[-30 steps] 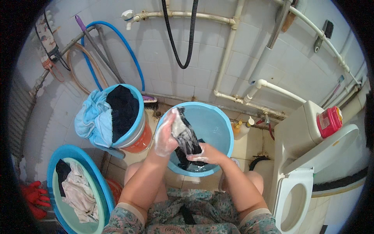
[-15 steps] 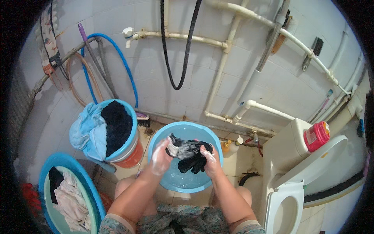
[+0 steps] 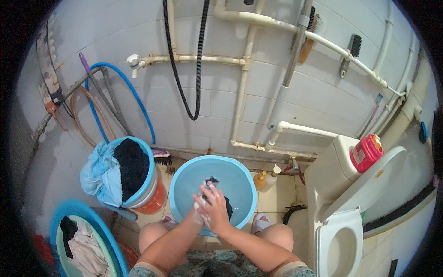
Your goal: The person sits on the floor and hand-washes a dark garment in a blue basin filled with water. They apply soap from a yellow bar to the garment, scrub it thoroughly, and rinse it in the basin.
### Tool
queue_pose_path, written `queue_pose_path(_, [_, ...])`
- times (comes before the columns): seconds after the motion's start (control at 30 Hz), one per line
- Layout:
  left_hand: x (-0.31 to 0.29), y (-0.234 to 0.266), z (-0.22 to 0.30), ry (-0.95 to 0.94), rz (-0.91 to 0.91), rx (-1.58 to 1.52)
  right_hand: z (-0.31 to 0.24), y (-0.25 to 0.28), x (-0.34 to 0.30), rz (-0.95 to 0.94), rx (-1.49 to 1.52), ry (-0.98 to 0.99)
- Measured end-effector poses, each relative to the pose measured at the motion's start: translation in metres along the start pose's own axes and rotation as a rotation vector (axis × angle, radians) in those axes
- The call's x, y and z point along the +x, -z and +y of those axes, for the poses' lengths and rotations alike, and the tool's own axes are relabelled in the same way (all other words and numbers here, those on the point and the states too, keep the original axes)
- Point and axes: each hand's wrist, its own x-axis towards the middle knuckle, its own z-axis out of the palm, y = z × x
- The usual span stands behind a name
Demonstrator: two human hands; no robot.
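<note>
A blue basin (image 3: pixel 177 184) holding water stands on the floor between my knees. Over its near half my hands are pressed together around a wet black cloth (image 3: pixel 229 208), with white suds on it and on my skin. My right hand (image 3: pixel 216 210) lies over the front, its fingers across the cloth and my other hand. Underneath, my left hand (image 3: pixel 198 214) grips the bunched cloth, its fingers mostly hidden. One end of the cloth pokes out beyond the fingertips; another part hangs beside my right hand.
At left, a bucket (image 3: pixel 154 168) holds light-blue and black cloths; nearer, a blue tub (image 3: pixel 57 210) contains a green basin (image 3: pixel 108 258) with clothes. Two pump bottles (image 3: pixel 268 179) stand behind the basin's right side. A toilet (image 3: pixel 320 240) is at right. Pipes (image 3: pixel 240 99) and a black hose (image 3: pixel 198 69) line the wall.
My hands have come together from holding the cloth stretched between them. The cloth is now bunched and lower toward the basin's near side. The whole view has shifted slightly.
</note>
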Motion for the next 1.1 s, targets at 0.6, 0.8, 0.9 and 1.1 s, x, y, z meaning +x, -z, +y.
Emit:
queue_pose_path(0.6, [-0.021,-0.052,0.03,-0.184,0.021,1.147,0.079,-0.013,-0.004,0.147,0.881,-0.521])
queue_pose_path(0.8, [-0.029,-0.053,0.031,0.095,0.116,1.425,0.086,0.01,0.008,0.462,0.814,-0.568])
queue_pose_path(0.9, [-0.037,-0.066,0.028,-0.17,0.266,1.222,0.085,0.024,0.013,0.502,0.916,-0.604])
queue_pose_path(1.1, [-0.02,-0.049,0.024,-0.439,0.126,0.542,0.04,0.02,0.004,0.111,0.663,-0.451])
